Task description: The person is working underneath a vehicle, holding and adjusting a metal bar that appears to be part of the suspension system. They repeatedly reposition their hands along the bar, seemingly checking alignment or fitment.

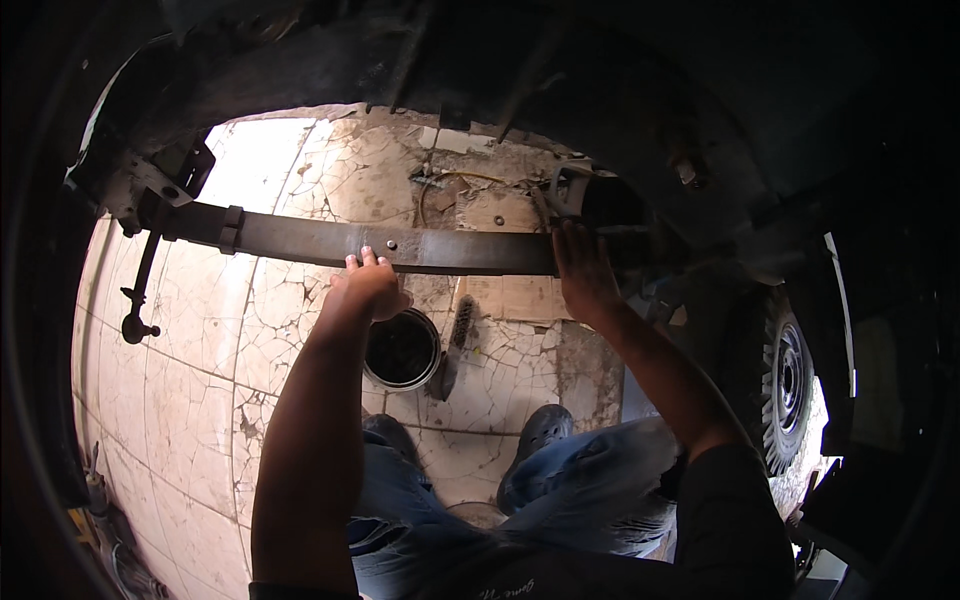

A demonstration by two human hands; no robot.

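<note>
A long steel leaf spring [460, 251] spans the view beneath dark vehicle bodywork, with a clamp [232, 229] toward its left end and a small bolt [392, 243] near its middle. My left hand [370, 285] rests its spread fingertips against the spring's lower part, left of centre. Farther right, my right hand [587, 268] lies with stretched fingers across the spring, tips at its upper edge. Below my left hand sit a round container [399, 349] with dark contents and, beside it, a bristle brush [457, 340].
Hanging at left is a rod with a ball joint [135, 325]. A tyred wheel [785, 380] stands at right. A yellow hose [465, 174] and cardboard [515, 298] lie on cracked floor tiles [170, 390]; tools [105, 505] show at lower left. My feet are below the spring.
</note>
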